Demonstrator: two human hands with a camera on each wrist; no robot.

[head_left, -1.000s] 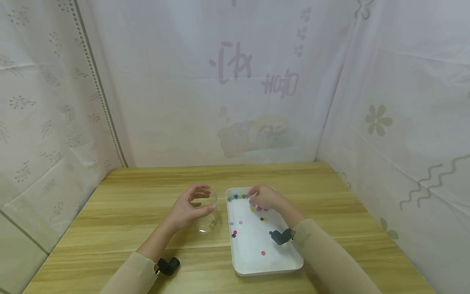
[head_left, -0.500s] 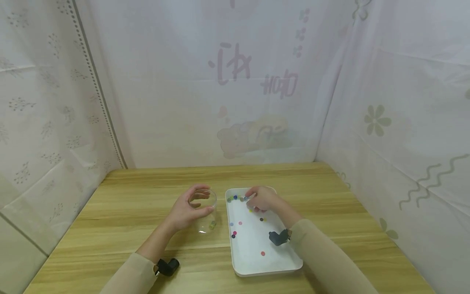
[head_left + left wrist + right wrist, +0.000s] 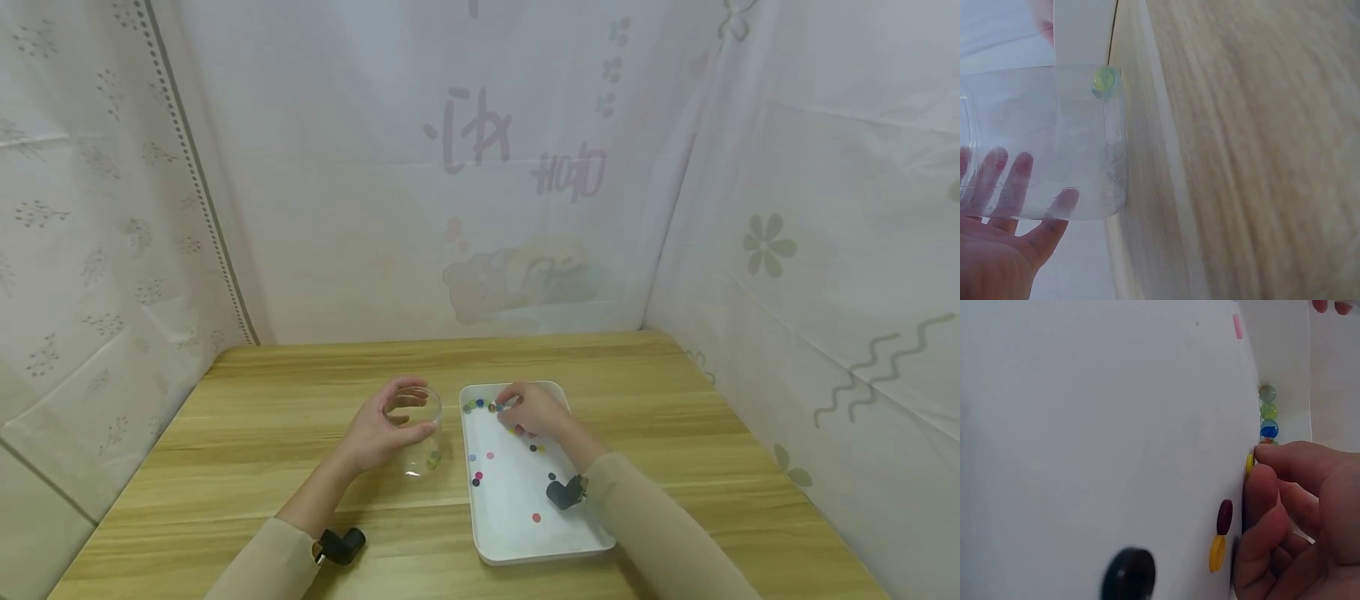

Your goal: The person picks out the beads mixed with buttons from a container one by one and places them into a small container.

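Note:
In the head view my left hand [image 3: 372, 435] grips a clear cup [image 3: 414, 450], thumb on the near side and fingers round the far side. Green-yellow marbles [image 3: 433, 460] lie at its bottom; the left wrist view shows one marble [image 3: 1104, 82] in a base corner. My right hand [image 3: 538, 411] reaches into the far end of a white tray [image 3: 517, 553]. There its thumb and index fingertip pinch a bluish marble [image 3: 501, 407]. Beside them a row of glass marbles [image 3: 480, 403] lies along the tray's far wall, also visible as a blue marble [image 3: 1269, 429].
Flat coloured discs lie scattered on the tray floor, among them a red disc [image 3: 536, 517], a pink disc [image 3: 490, 456] and a dark disc [image 3: 476, 482]. Tray and cup stand on a wood-grain table [image 3: 300, 392], with patterned curtains [image 3: 360, 208] around it.
My right hand has shifted slightly left along the tray's far end, and the brown marble beside its fingertips has moved a little left. My left hand and the cup stay in place.

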